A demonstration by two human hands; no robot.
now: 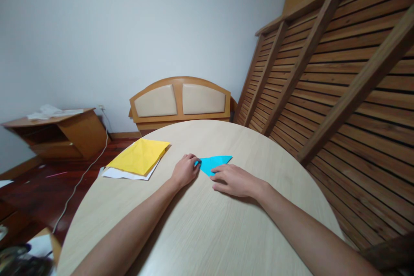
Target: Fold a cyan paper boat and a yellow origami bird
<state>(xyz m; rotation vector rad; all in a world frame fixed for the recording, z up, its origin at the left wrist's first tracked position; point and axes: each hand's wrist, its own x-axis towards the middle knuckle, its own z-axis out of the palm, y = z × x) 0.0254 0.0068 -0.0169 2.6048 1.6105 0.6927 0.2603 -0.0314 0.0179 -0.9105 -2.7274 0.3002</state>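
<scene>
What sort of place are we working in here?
Probably a room in a home, used for storage: a headboard leans on the wall, slatted bed frames stand propped, and a round wooden table holds folded paper.

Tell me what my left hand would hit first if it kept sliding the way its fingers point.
The left hand points toward the upper right, and its fingertips already touch the blue folded paper, so that comes first. Beyond it lies bare table, as far as depth can be judged.

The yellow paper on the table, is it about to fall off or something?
Partly. The yellow paper lies on white sheets at the table edge, and the white corner pokes past the rim. Both lie flat, though. The left hand and right hand press the blue folded paper, which looks neat.
</scene>
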